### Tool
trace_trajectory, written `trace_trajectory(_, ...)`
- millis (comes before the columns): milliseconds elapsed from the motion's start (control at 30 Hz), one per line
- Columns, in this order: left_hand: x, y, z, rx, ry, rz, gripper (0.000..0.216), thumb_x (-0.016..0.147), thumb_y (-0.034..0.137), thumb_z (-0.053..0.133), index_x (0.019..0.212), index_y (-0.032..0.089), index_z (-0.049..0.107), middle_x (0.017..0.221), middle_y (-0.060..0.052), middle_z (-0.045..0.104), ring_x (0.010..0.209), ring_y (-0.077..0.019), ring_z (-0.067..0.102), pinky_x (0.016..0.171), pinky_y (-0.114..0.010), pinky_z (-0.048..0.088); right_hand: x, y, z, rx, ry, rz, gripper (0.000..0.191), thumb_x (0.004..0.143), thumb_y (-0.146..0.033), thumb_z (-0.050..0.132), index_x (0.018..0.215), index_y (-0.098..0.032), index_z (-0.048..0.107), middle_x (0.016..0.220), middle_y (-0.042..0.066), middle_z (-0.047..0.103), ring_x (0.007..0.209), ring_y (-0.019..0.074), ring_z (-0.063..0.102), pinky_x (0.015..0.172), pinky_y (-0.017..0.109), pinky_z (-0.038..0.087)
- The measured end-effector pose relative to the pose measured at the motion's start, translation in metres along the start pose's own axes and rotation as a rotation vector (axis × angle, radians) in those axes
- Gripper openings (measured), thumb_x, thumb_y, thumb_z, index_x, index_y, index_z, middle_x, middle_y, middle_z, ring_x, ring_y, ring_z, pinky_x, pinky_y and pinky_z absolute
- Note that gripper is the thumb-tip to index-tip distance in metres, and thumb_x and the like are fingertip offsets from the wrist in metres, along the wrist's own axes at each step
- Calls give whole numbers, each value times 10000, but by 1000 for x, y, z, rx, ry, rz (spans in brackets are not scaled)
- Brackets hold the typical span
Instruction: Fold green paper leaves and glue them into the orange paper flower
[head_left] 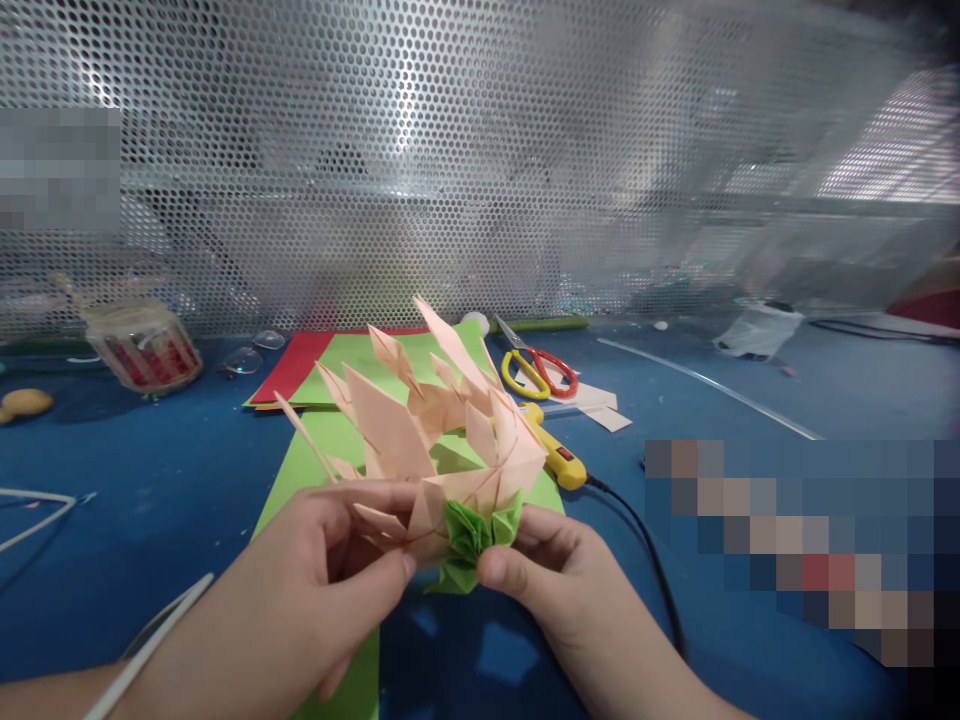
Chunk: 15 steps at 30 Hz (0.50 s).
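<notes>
Between my two hands is a ring of pale pink folded paper [390, 420], with several pointed pieces standing up from it. A green crumpled folded-paper piece [466, 528] sits against its front right side. My left hand [337, 560] pinches the lower left of the ring between thumb and fingers. With the thumb on the green piece and the fingers behind, my right hand [555, 570] grips the ring's right side. The ring is held above green paper sheets [289, 480] on a blue table. Part of the ring's base is hidden by my fingers.
Behind the ring lie scissors [540, 370] with yellow and red handles and a yellow glue gun [564, 462], its black cord [660, 570] running right. A jar [150, 350] stands at left near glasses [247, 358]. A perforated metal screen [375, 200] borders the back.
</notes>
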<state>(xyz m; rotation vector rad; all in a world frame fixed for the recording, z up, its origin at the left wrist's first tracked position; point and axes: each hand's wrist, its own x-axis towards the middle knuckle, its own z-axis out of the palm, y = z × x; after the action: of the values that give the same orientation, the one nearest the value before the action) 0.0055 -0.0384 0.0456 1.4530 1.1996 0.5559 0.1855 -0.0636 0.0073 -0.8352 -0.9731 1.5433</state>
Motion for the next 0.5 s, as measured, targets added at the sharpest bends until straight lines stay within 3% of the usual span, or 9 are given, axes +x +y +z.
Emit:
trace_trajectory(133, 2, 3, 3, 8, 11, -52, 505, 655, 509, 635, 1071, 244, 740, 543, 72, 617, 268, -26, 275, 256, -157, 179, -1, 0, 0, -4, 11, 6, 388, 559, -463, 959, 904, -322, 849, 965, 45, 826, 1045, 320, 741, 944, 389, 555)
trace_trajectory(300, 2, 2, 3, 16, 33, -64, 577, 637, 522, 645, 1118, 212, 723, 643, 25, 711, 272, -21, 267, 254, -167, 176, -2, 0, 0, -2, 10, 7, 378, 572, -463, 955, 906, -322, 849, 959, 42, 827, 1028, 311, 747, 934, 377, 558)
trace_trajectory(500, -1, 0, 0, 11, 44, 8, 344, 702, 462, 688, 946, 225, 736, 665, 31, 688, 343, -48, 368, 264, -141, 225, 1, -1, 2, 5, -10, -7, 370, 595, -463, 945, 914, -305, 845, 974, 46, 825, 1006, 296, 753, 949, 383, 557)
